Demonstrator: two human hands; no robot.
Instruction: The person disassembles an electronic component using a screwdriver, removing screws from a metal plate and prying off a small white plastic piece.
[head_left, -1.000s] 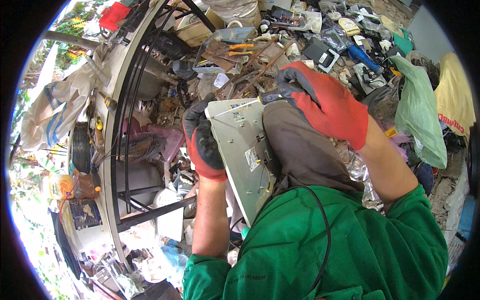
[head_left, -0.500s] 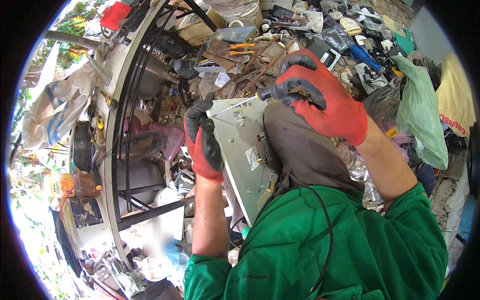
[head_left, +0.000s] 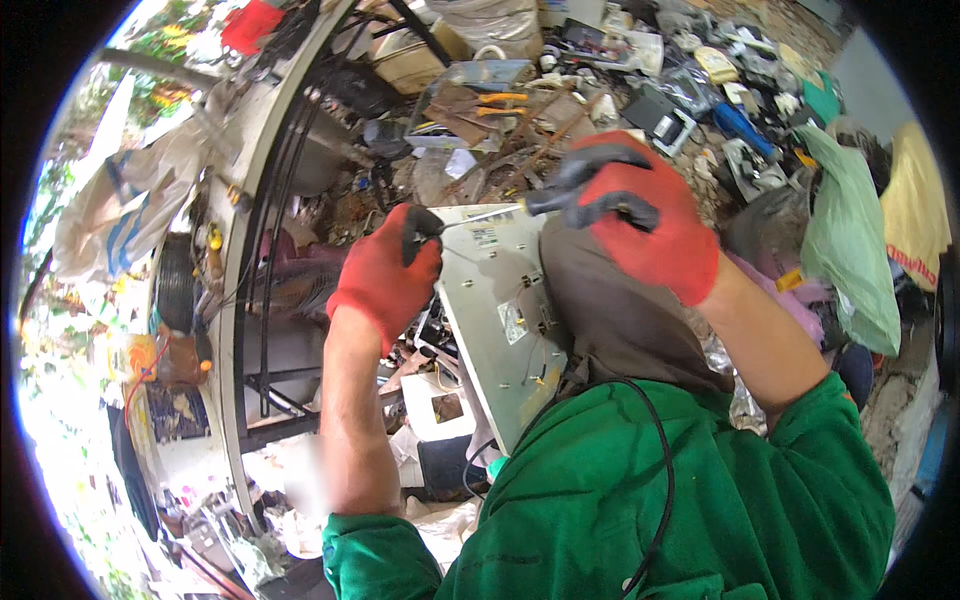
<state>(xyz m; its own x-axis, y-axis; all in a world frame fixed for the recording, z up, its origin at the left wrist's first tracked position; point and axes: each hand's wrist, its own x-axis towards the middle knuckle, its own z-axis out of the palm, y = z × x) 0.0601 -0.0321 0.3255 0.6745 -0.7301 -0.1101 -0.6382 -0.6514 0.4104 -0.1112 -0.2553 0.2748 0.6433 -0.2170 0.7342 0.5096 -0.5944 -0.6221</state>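
Observation:
A flat light-grey metal casing (head_left: pixel 500 340) with labels, small raised bits and short wires leans tilted against my dark-trousered leg. My right hand (head_left: pixel 645 215), in a red glove with black fingers, is closed round the dark handle of a screwdriver (head_left: pixel 488 215). Its thin shaft points left across the casing's top end, with the tip at the upper left corner. Beside that tip is my left hand (head_left: pixel 390 268), gloved the same way, its fingers pressed together by the corner. Whatever they pinch is hidden.
Left of me stands a metal-framed table (head_left: pixel 250 230) with cables along it. Ahead lie a grey tray (head_left: pixel 485 75), orange-handled pliers (head_left: pixel 502 98) and scattered electronic scrap. A green plastic bag (head_left: pixel 850 240) and a yellow bag (head_left: pixel 915 200) hang at the right.
My left hand has left the casing's left edge and turned, its fingers now at the screwdriver's tip. My right hand stays on the screwdriver, slightly lower. The view has shifted a little.

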